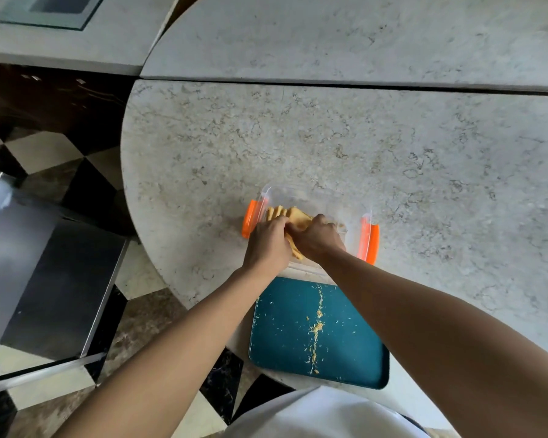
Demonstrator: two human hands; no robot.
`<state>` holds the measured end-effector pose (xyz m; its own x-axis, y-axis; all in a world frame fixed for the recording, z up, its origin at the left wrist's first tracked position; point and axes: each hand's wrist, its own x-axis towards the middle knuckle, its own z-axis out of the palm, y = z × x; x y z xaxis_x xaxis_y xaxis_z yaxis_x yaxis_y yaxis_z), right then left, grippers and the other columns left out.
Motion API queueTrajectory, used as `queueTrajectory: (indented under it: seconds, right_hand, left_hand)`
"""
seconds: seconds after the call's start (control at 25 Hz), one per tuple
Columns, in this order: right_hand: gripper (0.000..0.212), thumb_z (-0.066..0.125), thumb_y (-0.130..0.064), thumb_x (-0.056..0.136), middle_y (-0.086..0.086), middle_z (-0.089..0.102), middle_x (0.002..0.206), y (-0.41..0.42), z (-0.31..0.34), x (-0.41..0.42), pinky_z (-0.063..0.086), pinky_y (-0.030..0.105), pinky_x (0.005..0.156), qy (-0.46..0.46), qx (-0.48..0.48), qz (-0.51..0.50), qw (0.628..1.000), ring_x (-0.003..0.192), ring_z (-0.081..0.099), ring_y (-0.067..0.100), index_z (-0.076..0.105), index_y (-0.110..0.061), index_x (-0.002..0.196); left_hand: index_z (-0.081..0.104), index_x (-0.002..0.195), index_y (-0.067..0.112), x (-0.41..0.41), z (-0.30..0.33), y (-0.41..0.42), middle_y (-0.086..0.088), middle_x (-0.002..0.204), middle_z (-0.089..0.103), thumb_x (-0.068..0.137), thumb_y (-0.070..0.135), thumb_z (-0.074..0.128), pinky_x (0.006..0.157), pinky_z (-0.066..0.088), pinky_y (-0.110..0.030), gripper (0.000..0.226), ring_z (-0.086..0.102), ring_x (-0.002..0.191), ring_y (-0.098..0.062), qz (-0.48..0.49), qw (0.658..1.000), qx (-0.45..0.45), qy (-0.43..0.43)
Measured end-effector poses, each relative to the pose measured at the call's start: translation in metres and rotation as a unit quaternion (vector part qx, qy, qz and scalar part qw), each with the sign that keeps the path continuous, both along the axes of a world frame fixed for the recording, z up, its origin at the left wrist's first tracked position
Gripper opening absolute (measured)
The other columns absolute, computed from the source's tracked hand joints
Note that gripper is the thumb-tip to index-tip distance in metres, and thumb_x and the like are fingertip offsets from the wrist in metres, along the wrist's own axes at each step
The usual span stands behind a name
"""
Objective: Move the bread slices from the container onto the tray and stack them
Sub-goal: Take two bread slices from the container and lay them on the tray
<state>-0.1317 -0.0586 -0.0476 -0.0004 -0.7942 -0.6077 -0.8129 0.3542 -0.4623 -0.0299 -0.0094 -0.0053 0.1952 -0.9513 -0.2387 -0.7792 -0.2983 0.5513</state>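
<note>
A clear plastic container [301,192] with orange clip handles stands on the marble table. Several yellowish bread slices [293,214] stand on edge inside it, toward its left side. My left hand [268,245] and my right hand [318,238] are both inside the container, fingers closed around the slices from either side. The hands hide most of the bread. A teal tray [285,336] lies just in front of the container, at the table's near edge. It carries a line of crumbs and no slices.
The round marble table [393,159] stretches far and right of the container. A second marble counter [329,36] adjoins it behind. At left, below the table edge, are a checkered floor [45,153] and a shiny metal unit [38,279].
</note>
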Motion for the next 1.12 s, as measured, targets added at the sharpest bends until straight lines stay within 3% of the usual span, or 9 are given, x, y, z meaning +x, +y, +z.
queueTrajectory:
  seconds: [0.2,0.36,0.56,0.72,0.8,0.92,1.0,1.12]
  right_hand:
    - [0.088,0.052,-0.075,0.081,0.019,0.057,0.132,-0.004,-0.001,-0.002,0.053,0.043,0.085,-0.01,0.014,0.008,1.0,0.114,0.059,0.036,0.039,-0.009,0.138]
    - [0.082,0.051,-0.072,0.081,0.017,0.064,0.123,-0.002,0.0,-0.01,0.049,0.039,0.074,-0.02,-0.008,0.005,1.0,0.107,0.062,0.035,0.043,-0.009,0.132]
    - [0.06,0.045,-0.053,0.089,0.022,0.064,0.117,-0.001,0.003,-0.024,0.045,0.038,0.074,-0.039,-0.034,-0.053,0.997,0.1,0.061,0.038,0.05,-0.004,0.124]
    - [0.029,0.046,-0.032,0.09,0.02,0.068,0.102,0.0,0.011,-0.027,0.043,0.039,0.068,-0.035,-0.081,-0.075,0.993,0.081,0.057,0.036,0.047,-0.008,0.105]
    - [0.025,0.05,-0.024,0.088,0.017,0.066,0.093,0.001,0.014,-0.029,0.044,0.038,0.065,-0.024,-0.099,-0.056,0.993,0.079,0.059,0.035,0.045,-0.008,0.107]
    - [0.027,0.054,-0.011,0.089,0.01,0.057,0.08,0.002,0.015,-0.033,0.039,0.034,0.059,0.02,-0.114,-0.004,0.993,0.072,0.054,0.031,0.043,-0.007,0.113]
    - [0.021,0.053,-0.003,0.088,0.007,0.051,0.073,0.005,0.015,-0.035,0.038,0.034,0.058,0.05,-0.113,0.017,0.992,0.07,0.052,0.03,0.039,-0.009,0.102]
    - [0.025,0.05,0.005,0.085,0.005,0.046,0.068,0.011,0.015,-0.035,0.038,0.035,0.058,0.077,-0.116,0.049,0.989,0.071,0.051,0.031,0.034,-0.01,0.096]
  left_hand:
    - [0.067,0.117,0.014,-0.001,-0.008,-0.004,-0.008,0.117,0.073,0.09,-0.003,0.06,0.091,0.057,-0.037,0.032,0.067,0.108,-0.026,0.039,0.998,0.025,0.033]
    - [0.066,0.115,0.014,-0.006,-0.013,-0.006,-0.007,0.116,0.073,0.09,0.0,0.061,0.09,0.057,-0.036,0.029,0.066,0.108,-0.024,0.042,0.998,0.02,0.05]
    - [0.061,0.119,0.01,-0.016,-0.017,-0.013,-0.009,0.118,0.068,0.086,-0.001,0.065,0.089,0.055,-0.037,0.035,0.064,0.107,-0.026,0.034,0.995,0.01,0.092]
    - [0.051,0.129,0.012,-0.026,-0.023,-0.024,-0.012,0.125,0.054,0.081,-0.002,0.065,0.083,0.041,-0.031,0.052,0.052,0.114,-0.029,-0.008,1.0,-0.002,0.029]
    - [0.045,0.134,0.013,-0.029,-0.027,-0.029,-0.015,0.129,0.053,0.083,0.006,0.068,0.083,0.041,-0.033,0.056,0.051,0.118,-0.032,-0.027,0.999,0.025,0.011]
    - [0.041,0.134,0.01,-0.028,-0.033,-0.03,-0.016,0.122,0.06,0.081,0.022,0.078,0.072,0.04,-0.035,0.065,0.057,0.11,-0.033,-0.035,0.997,0.067,0.006]
    - [0.04,0.134,0.008,-0.026,-0.033,-0.03,-0.015,0.116,0.063,0.081,0.015,0.077,0.07,0.045,-0.037,0.065,0.059,0.105,-0.033,-0.026,0.997,0.068,-0.004]
    - [0.05,0.123,0.01,-0.021,-0.029,-0.034,-0.013,0.106,0.069,0.08,0.0,0.066,0.075,0.057,-0.043,0.047,0.064,0.099,-0.034,-0.014,0.997,0.065,-0.031]
